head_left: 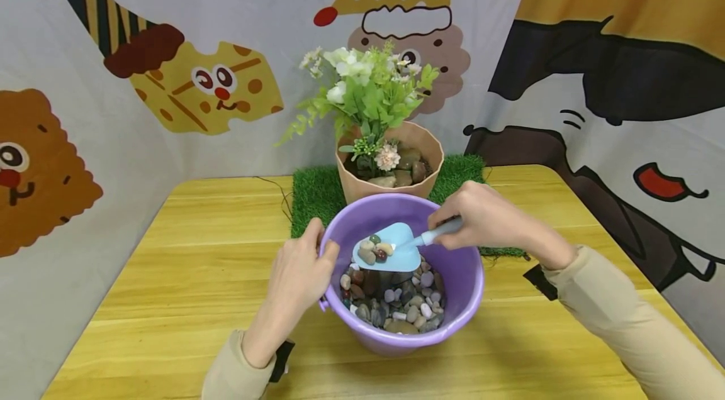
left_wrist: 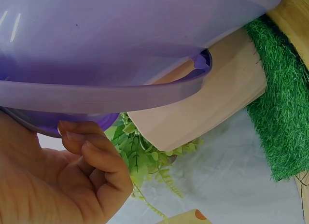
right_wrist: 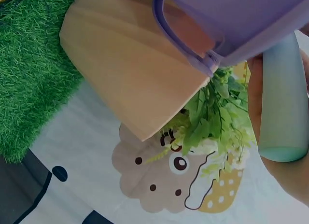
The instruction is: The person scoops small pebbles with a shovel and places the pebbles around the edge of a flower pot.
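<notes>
My right hand grips the pale handle of a light blue toy shovel over the mouth of a purple bucket. Several small pebbles lie on the shovel's blade, among them a green one and a dark red one. Below it, the bucket holds many mixed pebbles. At the bucket's left rim, my left hand pinches the edge between thumb and fingers. The left wrist view shows the curled fingers beside the bucket's rim and its handle. In the right wrist view the shovel's handle lies in my palm.
Right behind the bucket stands a peach faceted flowerpot with larger stones and a leafy plant with white flowers. It sits on a green turf mat. A wooden table lies underneath, with a cartoon-printed cloth behind.
</notes>
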{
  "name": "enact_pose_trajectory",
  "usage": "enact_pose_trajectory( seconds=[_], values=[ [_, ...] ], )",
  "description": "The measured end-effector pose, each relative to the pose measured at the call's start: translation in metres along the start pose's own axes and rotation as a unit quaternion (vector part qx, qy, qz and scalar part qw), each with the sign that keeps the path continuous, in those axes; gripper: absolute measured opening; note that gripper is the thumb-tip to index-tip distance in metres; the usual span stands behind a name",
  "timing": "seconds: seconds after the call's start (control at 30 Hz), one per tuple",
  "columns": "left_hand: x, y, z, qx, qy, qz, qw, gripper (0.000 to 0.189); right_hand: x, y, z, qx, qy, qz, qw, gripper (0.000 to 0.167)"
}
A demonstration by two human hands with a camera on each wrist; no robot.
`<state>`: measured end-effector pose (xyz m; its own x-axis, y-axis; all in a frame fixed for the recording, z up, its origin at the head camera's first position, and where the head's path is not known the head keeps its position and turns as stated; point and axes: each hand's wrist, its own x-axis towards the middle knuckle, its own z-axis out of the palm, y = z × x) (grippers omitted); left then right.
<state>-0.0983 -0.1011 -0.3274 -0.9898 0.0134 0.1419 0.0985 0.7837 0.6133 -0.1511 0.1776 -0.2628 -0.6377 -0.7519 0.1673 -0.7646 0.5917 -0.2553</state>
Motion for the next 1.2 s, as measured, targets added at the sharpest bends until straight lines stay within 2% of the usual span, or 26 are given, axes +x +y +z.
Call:
enact_pose_trajectory(
  seconds=[0.23,0.67,0.93,1.2],
  values=[
    [0.000,0.000,0.000,-0.001,-0.002,-0.002,1.0000,0.010,-0.001,-0.001,-0.009,-0.018,0.008,0.036,0.9992,0.010],
    [-0.001,0.001,0.000,0.000,0.001,0.000,1.0000,0.010,0.004,-0.008,-0.026,-0.036,0.023,0.077,0.9961,0.009],
    [-0.001,0.001,0.000,0.001,-0.002,-0.005,1.0000,0.010,0.006,-0.012,-0.032,-0.060,0.029,0.104,0.9924,0.010],
    [-0.001,0.000,0.000,-0.001,-0.001,-0.006,1.0000,0.010,0.012,-0.015,-0.037,-0.060,0.036,0.145,0.9869,0.008]
  ],
)
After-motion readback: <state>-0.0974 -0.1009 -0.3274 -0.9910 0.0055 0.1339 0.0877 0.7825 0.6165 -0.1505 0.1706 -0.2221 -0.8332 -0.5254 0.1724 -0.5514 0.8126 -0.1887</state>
